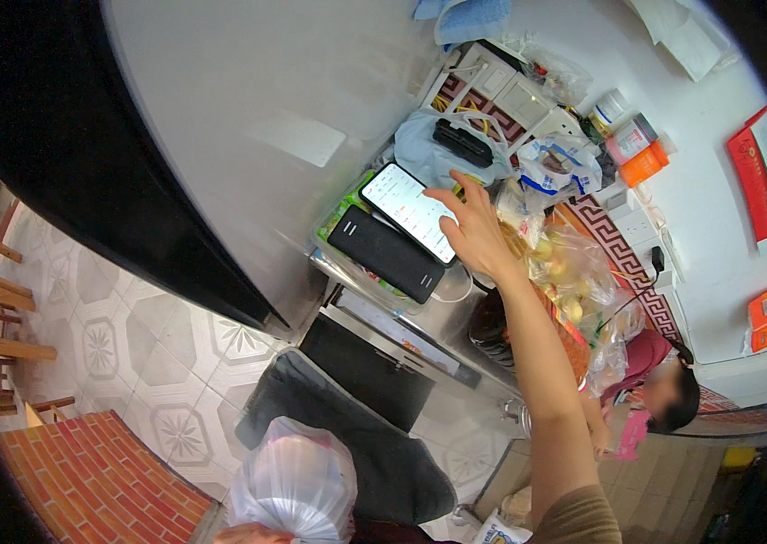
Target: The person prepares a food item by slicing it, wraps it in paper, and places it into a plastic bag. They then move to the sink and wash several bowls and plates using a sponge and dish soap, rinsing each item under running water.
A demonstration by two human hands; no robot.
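My right hand (468,221) reaches over a smartphone (405,211) with a lit white screen, its fingers apart and gripping nothing. The index fingertip is at the screen; whether it presses is hard to tell. The phone rests partly on a flat black rectangular device (383,251) with pale marks at both ends. Both lie on a clear plastic container (411,306) with green packets inside. At the bottom edge, my left hand (254,534) is partly cut off. It grips the gathered neck of a full, translucent white plastic bag (295,469).
A grey metal panel (275,75) flanks the counter. Along the wall are plastic bags of yellowish fruit (560,272), a black case (463,143), power sockets (526,98) and jars (632,139). Another person (655,381) is at the right. A dark mat (349,435) covers floor tiles.
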